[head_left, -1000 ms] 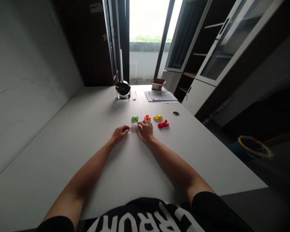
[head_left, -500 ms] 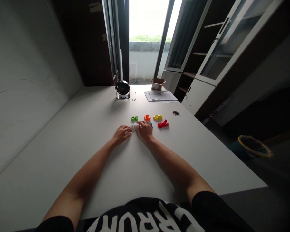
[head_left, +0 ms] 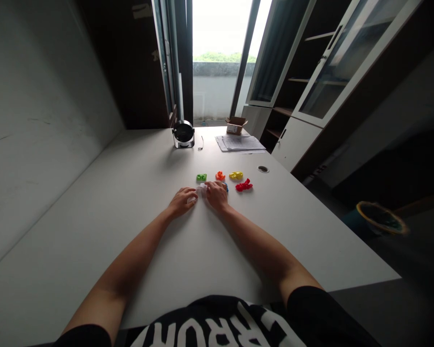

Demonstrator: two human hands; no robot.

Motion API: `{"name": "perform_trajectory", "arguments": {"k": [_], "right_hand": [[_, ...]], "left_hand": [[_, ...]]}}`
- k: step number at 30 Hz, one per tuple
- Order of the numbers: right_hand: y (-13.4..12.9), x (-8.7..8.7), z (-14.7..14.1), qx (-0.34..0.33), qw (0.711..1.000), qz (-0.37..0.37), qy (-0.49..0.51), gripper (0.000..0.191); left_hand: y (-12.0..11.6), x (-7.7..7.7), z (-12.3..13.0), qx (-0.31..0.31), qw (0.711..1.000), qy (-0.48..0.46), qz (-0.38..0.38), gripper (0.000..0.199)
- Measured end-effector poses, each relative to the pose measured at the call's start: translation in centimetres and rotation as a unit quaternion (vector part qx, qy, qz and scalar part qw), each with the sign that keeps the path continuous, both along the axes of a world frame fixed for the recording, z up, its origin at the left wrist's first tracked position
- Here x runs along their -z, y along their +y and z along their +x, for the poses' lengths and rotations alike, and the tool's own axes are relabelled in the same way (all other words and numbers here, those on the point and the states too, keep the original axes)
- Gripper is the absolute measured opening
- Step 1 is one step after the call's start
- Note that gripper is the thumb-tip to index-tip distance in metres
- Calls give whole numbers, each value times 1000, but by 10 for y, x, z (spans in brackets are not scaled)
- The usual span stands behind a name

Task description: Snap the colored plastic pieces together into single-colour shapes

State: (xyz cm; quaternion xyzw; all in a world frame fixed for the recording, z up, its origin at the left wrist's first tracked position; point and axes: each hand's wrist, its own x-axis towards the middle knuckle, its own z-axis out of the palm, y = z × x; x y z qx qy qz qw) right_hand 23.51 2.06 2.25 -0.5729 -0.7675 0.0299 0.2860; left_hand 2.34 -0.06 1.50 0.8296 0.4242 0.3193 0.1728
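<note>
- In the head view, my left hand (head_left: 183,200) rests on the white table (head_left: 94,217), fingers curled and thumb a little apart from them. Something pale shows in that gap; I can't tell whether I'm pinching it.
- My right hand (head_left: 217,193) bends over from the other side, palm down, fingertips at the white piece (head_left: 201,187). They look to be touching it, but I can't tell whether they're pinching or just resting there.
- The white piece lies on the tabletop between my two sets of fingers.
- How far along: I'd judge the white piece to be the one in work. The colours lie apart in small clumps; whether any clump is finished, I can't tell.
- Just beyond my fingertips is the green piece (head_left: 201,177); farther right of it, past my right knuckles, come the orange piece (head_left: 220,176) and the yellow piece (head_left: 236,175). The red piece (head_left: 244,185) sits right of my right hand, none of my fingers on it. A blue piece (head_left: 226,187) peeks out, partly hidden, beside that hand.
- Direction: the white piece is too small and too covered to show a front or a sure long axis. The red piece runs mostly sideways, its right end slanting away from me; the yellow piece lies crosswise too.
</note>
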Motion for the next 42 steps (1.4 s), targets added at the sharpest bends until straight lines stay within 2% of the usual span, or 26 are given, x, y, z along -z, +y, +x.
{"name": "perform_trajectory", "arguments": {"k": [10,15,25,42], "right_hand": [[1,0,1,-4,1000,-1,3,29],[-4,-4,1,18,1000,15,-13,26],[-8,-6,0,-6,999,1,-53,29],[-7,-3,0,25,997,0,-66,26]], "left_hand": [[-1,-1,0,-1,1000,14,6,16],[-1,-1,0,-12,999,34,8,17],[-1,-2,-2,-11,998,57,3,19],[-1,-2,-1,-9,998,58,-2,19]]}}
